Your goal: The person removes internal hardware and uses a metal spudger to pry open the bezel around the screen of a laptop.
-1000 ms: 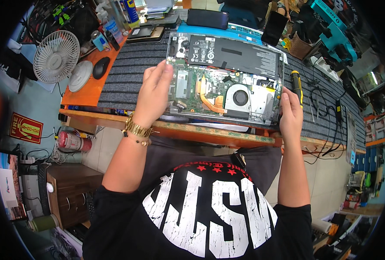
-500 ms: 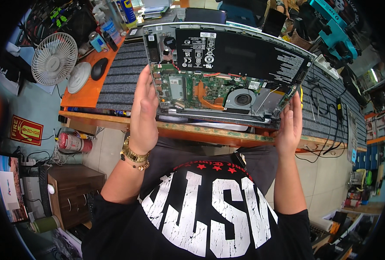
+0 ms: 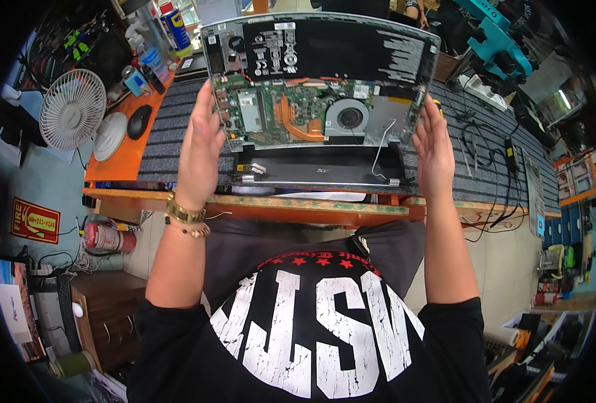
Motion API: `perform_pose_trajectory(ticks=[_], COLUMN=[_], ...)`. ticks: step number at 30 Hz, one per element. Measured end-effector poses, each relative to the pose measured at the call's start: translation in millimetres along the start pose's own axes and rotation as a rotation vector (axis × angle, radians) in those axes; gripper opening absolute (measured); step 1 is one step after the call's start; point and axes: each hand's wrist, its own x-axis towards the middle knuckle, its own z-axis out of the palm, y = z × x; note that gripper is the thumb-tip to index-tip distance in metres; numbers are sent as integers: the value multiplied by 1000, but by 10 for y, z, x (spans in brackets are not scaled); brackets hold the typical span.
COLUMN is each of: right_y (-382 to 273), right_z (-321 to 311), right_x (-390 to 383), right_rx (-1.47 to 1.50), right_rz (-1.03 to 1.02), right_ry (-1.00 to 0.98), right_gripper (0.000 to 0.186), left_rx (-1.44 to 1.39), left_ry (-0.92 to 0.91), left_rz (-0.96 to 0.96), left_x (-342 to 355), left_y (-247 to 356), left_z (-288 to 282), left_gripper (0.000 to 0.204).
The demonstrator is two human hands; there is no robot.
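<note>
An opened laptop base [image 3: 382, 121] is held raised and tilted, its insides facing me. It shows a black battery [image 3: 341, 50], a green circuit board [image 3: 268, 91], a copper heat pipe [image 3: 290, 121] and a round cooling fan [image 3: 346, 119]. My left hand [image 3: 201, 151] presses along its left edge, fingers partly hidden behind it. Along the right edge, my right hand [image 3: 435, 148] grips the other side. Below the base lies the dark screen lid [image 3: 318, 161] with its hinges at the bench's front, and a thin white cable [image 3: 380, 154] runs down toward it.
A grey ribbed mat [image 3: 177, 127] covers the bench. To the left are a white fan [image 3: 73, 111], a black mouse [image 3: 139, 121] and several bottles and cans. Loose black cables [image 3: 492, 148] and a teal device [image 3: 503, 50] are on the right. A fire extinguisher [image 3: 109, 237] stands lower left.
Both hands have moved the laptop base up and away from me, slightly left in view. A gap has opened below it, so more of the lid, hinges and white cable shows.
</note>
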Motion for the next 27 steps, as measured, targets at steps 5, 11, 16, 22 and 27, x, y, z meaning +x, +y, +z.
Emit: perform_pose_trajectory(ticks=[5,11,16,22,27], right_y=[-107,-577,-834,-948,-740], right_z=[-110,182,102,-375,-991], right_x=[525,758,844,288,-383], right_rx=[102,299,475,555,748], right_rz=[14,7,-4,247,188], right_ry=[-46,-124,-188,-248,-217], right_gripper=[69,56,43,44,47], left_rx=[-51,-139,-299,-390,-466], left_ry=[-28,18,45,-35,-110], left_rz=[-90,40,-67,-179,-253], left_x=[462,815,907,512,280], left_y=[244,638,900,811,691], left_z=[-76,-98,-64,289,761], left_gripper=[100,105,100,91,90])
